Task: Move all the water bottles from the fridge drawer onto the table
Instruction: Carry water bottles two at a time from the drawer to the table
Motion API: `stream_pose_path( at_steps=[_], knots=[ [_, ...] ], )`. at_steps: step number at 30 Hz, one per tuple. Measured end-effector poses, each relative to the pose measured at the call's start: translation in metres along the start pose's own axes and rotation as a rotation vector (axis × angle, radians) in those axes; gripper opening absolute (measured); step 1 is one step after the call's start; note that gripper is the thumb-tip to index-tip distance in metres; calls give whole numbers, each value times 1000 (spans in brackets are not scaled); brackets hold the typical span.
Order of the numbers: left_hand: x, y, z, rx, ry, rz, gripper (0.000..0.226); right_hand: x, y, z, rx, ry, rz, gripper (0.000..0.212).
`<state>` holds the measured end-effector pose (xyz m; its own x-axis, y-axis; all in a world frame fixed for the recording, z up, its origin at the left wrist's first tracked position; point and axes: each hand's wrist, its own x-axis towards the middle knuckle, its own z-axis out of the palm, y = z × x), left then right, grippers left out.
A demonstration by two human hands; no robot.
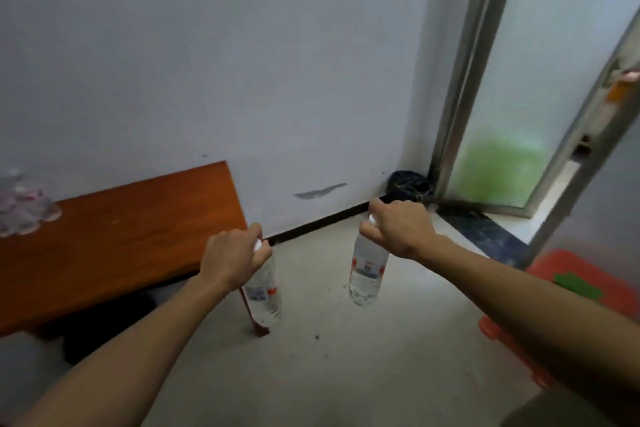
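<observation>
Two bottles hang by their necks over the floor | left hand [235, 258] pinching left bottle [264, 291] at 7 o'clock | right hand [401, 230] pinching right bottle [367, 274] at 5 o'clock | table [114, 239] at 9 o'clock, blurred bottles [24, 208] on its far-left end

Both bare forearms reach forward, palms down, the left hand [232, 258] closed by its fingertips over the white cap of a hanging clear plastic water bottle [264, 291], the right hand [401, 229] likewise pinching a second clear plastic bottle [367, 276].
</observation>
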<state>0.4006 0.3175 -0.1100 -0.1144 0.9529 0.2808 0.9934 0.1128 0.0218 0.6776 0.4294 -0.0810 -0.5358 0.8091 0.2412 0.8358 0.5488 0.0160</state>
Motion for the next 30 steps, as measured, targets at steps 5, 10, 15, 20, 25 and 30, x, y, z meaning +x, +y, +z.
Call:
stream_pose_path(
  at_steps=[5, 10, 15, 20, 25, 30],
  knots=[
    [-17, -105, 2, 59, -28, -205, 19, 102, -104, 42, 88, -23, -231, 41],
    [-24, -204, 6, 113, -107, -379, 23, 201, -207, 78, 196, -52, -416, 45],
    [-40, -290, 2, 108, -71, -606, 22, 280, -309, 104, 226, -81, -600, 41],
    [-58, -369, 1, 110, -63, -769, 22, 332, -403, 119, 231, -133, -704, 39],
    [-68, -458, 8, 121, -112, -820, 20, 373, -495, 138, 221, -125, -745, 36],
    [-68, -567, 8, 122, -143, -805, 22, 412, -596, 158, 209, -151, -686, 40]
  ],
)
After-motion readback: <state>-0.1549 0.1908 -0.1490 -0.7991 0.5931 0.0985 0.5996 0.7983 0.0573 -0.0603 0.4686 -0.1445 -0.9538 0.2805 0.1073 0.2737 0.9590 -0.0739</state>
